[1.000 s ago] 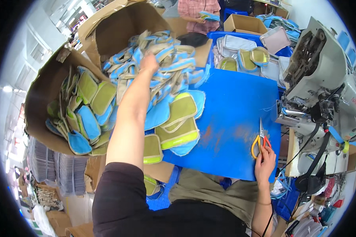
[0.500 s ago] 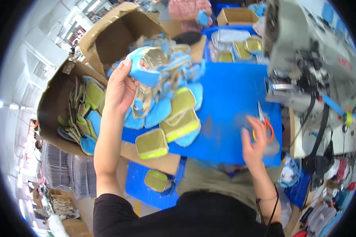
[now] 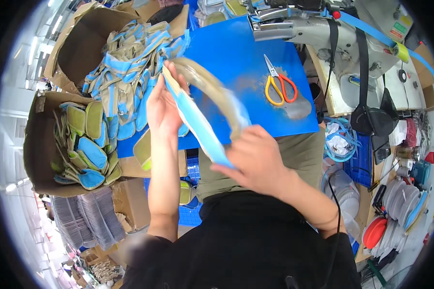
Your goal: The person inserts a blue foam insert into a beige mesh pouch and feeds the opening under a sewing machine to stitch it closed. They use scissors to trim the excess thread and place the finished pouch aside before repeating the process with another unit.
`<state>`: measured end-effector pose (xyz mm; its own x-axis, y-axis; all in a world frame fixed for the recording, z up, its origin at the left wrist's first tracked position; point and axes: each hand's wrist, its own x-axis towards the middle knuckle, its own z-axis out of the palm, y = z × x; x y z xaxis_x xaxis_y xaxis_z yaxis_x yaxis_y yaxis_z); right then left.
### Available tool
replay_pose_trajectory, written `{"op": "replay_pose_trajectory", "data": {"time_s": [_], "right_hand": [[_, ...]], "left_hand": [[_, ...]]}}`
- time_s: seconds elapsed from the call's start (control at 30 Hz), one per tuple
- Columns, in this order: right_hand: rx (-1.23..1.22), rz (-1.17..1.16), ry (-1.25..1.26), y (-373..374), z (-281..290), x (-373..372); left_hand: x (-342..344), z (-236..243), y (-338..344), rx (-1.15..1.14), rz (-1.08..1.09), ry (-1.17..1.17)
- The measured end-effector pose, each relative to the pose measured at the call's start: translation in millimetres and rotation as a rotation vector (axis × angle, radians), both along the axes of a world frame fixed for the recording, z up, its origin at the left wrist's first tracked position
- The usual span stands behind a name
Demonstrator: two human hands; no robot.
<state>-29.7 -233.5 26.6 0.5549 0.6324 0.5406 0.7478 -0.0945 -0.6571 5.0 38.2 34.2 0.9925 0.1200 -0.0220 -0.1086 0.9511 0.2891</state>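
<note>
A fabric band in blue and tan (image 3: 201, 129) forms a long loop between my hands, slanting from upper left to lower right. My left hand (image 3: 166, 108) grips its far end between thumb and fingers. Around the near end my right hand (image 3: 258, 156) is closed; the tan side of the loop is smeared by motion. Scissors (image 3: 274, 74) with one orange and one red handle lie on the blue tabletop (image 3: 231, 48), beyond my right hand. Beyond my left hand is a heap of similar blue and tan bands (image 3: 130, 65).
At left, a cardboard box (image 3: 36, 149) holds several olive and blue pads (image 3: 92, 153). Another cardboard box (image 3: 65, 60) stands behind it. An olive pad (image 3: 142, 148) lies by my left forearm. A sewing machine (image 3: 318, 36) occupies the right, with stacked grey sheets (image 3: 84, 219) at lower left.
My right hand has left the scissors' side and taken hold of the band's near end. My left hand keeps its grip, and the band is now stretched into a long loop. The view has shifted.
</note>
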Motion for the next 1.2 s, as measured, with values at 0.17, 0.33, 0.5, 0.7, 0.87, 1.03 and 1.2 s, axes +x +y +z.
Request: {"op": "replay_pose_trajectory", "data": {"time_s": [0.17,0.33,0.5,0.7,0.87,1.03,1.2], "right_hand": [[-0.017,-0.024,-0.020,-31,-17,-4],[-0.007,-0.096,0.148,-38,-39,10],[0.005,-0.200,0.205,-34,-39,31],[-0.025,-0.222,0.272,0,-64,62],[-0.016,-0.198,0.456,13,-61,63],[0.079,-0.191,0.699,9,-33,67],[0.207,-0.230,0.725,8,-46,62]], "left_hand": [[22,-25,28,0.239,0.139,0.125],[38,-27,6,0.436,0.326,0.267],[57,-33,1,0.388,0.236,0.208],[7,-79,-74,0.004,-0.258,0.307],[-7,-68,-95,0.533,-0.210,0.320],[-2,-60,-86,0.650,-0.059,0.287],[1,-60,-83,0.683,0.020,0.284]]}}
